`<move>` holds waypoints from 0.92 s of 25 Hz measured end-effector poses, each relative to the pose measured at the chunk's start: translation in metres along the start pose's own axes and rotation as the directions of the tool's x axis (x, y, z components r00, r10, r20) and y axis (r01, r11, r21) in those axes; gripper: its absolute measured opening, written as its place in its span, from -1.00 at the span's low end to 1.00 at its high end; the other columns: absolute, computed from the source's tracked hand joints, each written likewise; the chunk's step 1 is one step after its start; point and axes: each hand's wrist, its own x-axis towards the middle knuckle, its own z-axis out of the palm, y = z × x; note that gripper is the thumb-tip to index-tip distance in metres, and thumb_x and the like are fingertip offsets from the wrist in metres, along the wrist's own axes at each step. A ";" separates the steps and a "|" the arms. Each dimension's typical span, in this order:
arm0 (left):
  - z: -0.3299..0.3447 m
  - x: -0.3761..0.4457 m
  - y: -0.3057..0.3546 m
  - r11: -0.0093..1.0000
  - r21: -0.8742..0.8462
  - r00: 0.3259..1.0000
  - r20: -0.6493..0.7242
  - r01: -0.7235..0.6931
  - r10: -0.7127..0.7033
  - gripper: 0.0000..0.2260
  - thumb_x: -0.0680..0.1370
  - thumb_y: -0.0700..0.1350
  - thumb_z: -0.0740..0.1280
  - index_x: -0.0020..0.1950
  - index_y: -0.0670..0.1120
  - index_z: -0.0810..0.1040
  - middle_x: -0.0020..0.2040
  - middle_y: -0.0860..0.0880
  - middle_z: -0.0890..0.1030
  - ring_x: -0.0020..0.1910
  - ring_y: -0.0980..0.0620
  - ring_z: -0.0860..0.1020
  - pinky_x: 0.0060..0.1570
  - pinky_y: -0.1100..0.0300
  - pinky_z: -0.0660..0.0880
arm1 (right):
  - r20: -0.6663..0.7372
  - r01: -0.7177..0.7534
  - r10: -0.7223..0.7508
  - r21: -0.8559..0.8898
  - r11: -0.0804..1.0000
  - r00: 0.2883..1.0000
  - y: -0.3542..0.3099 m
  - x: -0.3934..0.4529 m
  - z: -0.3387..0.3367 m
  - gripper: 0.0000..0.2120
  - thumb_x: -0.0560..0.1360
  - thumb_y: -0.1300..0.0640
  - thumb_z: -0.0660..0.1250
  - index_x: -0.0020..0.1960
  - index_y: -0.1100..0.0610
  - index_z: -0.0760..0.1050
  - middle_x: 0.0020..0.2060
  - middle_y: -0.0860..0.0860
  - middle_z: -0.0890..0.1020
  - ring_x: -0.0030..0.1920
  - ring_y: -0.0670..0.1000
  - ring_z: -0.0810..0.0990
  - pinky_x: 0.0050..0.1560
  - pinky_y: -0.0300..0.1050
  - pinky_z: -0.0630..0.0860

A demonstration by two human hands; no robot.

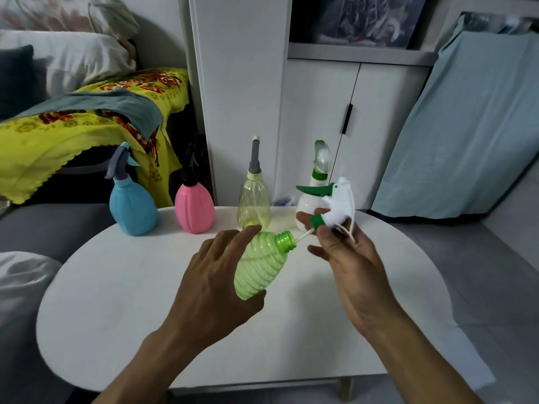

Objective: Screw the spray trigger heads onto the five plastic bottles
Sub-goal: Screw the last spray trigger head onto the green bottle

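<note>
My left hand (217, 275) grips a ribbed green bottle (259, 266), tilted with its open threaded neck pointing right. My right hand (344, 252) pinches a white spray trigger head (341, 204) by its green collar, just right of the neck. Its thin white dip tube reaches to the bottle's mouth. At the back of the white table (145, 301) stand a blue bottle (132, 209), a pink bottle (194, 209), a clear yellow bottle (253, 207) and a white bottle (309, 204), each with a head on top.
A grey sofa (43, 225) borders the table on the left, with a yellow flowered cloth (58, 132) behind it. White cupboard doors (320, 112) stand behind the table. A light blue cloth (466, 126) hangs at the right.
</note>
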 end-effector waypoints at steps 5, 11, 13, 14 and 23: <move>0.001 0.001 0.001 1.000 -0.008 0.999 -0.045 -0.010 0.009 -0.20 0.24 0.13 0.50 0.42 0.04 0.29 0.24 -0.08 0.57 0.14 -0.11 0.55 0.08 -0.03 0.57 | 0.059 -0.057 0.060 -0.063 0.996 0.996 0.013 -0.005 0.012 -0.56 0.37 -0.06 0.39 0.24 -0.04 0.54 0.16 -0.02 0.69 0.19 -0.06 0.62 0.30 0.04 0.49; 0.000 0.000 -0.001 1.000 0.007 0.999 -0.050 -0.017 0.017 -0.21 0.25 0.13 0.49 0.42 0.03 0.30 0.26 -0.08 0.56 0.16 -0.12 0.54 0.08 -0.08 0.58 | 0.071 -0.068 0.074 -0.073 0.995 0.995 0.018 -0.007 0.013 -0.52 0.35 -0.13 0.41 0.26 -0.12 0.52 0.20 -0.04 0.67 0.22 -0.06 0.60 0.32 0.07 0.48; 0.001 0.000 0.000 1.000 0.005 0.998 -0.048 -0.026 0.026 -0.22 0.25 0.12 0.50 0.42 0.02 0.31 0.26 -0.08 0.55 0.17 -0.12 0.54 0.07 -0.10 0.59 | 0.082 -0.076 0.082 -0.074 0.994 0.993 0.020 -0.007 0.013 -0.54 0.36 -0.14 0.41 0.25 -0.13 0.53 0.21 -0.03 0.66 0.22 -0.06 0.61 0.30 0.04 0.49; 0.001 0.000 0.000 1.000 0.000 0.998 -0.047 -0.029 0.029 -0.22 0.25 0.11 0.50 0.42 0.03 0.31 0.26 -0.08 0.55 0.17 -0.12 0.53 0.07 -0.10 0.58 | 0.090 -0.078 0.085 -0.080 0.994 0.992 0.022 -0.008 0.014 -0.54 0.36 -0.14 0.41 0.25 -0.12 0.53 0.20 -0.04 0.67 0.22 -0.06 0.61 0.29 0.02 0.50; -0.009 -0.006 -0.002 0.984 0.150 0.995 0.010 -0.099 0.098 -0.18 0.25 0.04 0.59 0.45 -0.01 0.34 0.27 -0.13 0.55 0.21 -0.18 0.51 0.13 -0.12 0.51 | 0.128 -0.167 0.184 -0.134 0.977 0.975 0.014 -0.004 0.000 -0.51 0.25 0.03 0.62 0.16 0.01 0.62 0.03 -0.06 0.74 0.04 -0.07 0.68 -0.04 -0.22 0.56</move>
